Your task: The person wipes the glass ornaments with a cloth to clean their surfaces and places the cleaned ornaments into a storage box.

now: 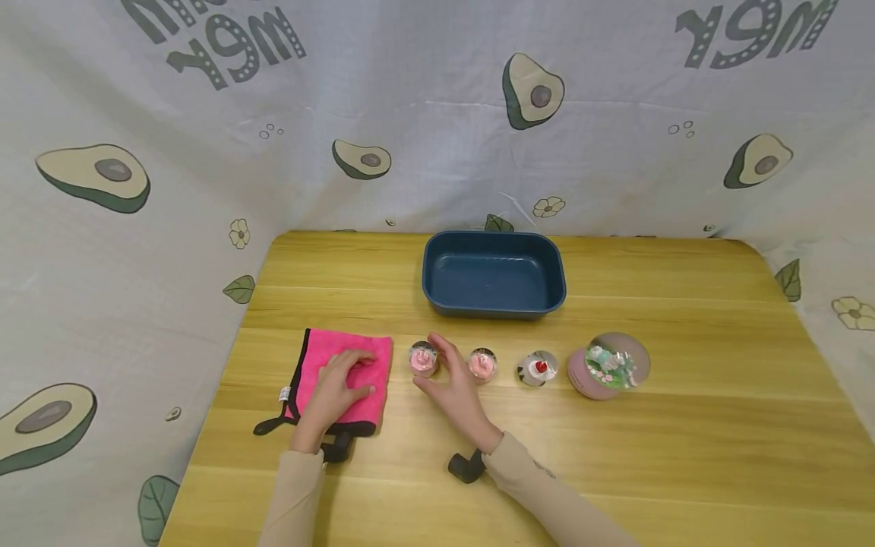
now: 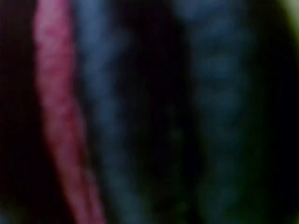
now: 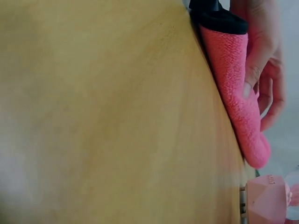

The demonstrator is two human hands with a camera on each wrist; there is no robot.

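My left hand (image 1: 333, 391) rests on a folded pink cloth (image 1: 369, 361) with black edging, its fingers loosely bent; in the right wrist view, the thumb touches the cloth's fuzzy side. My right hand (image 1: 456, 391) reaches to a small snow globe (image 1: 422, 357) with a pink base, thumb and index finger spread on either side of it. Whether they touch the globe I cannot tell. The faceted pink base (image 3: 266, 199) stands upright near the cloth in the right wrist view. Dark, blurred fabric fills the left wrist view, with a pink strip of cloth (image 2: 60, 116).
Right of that hand stand another small pink globe (image 1: 482, 365), a small white globe (image 1: 538, 368) with a red top, and a larger snow globe (image 1: 608, 366) tilted on a pink base. A dark blue tray (image 1: 494, 310) sits at the back, before a printed curtain (image 1: 424, 83).
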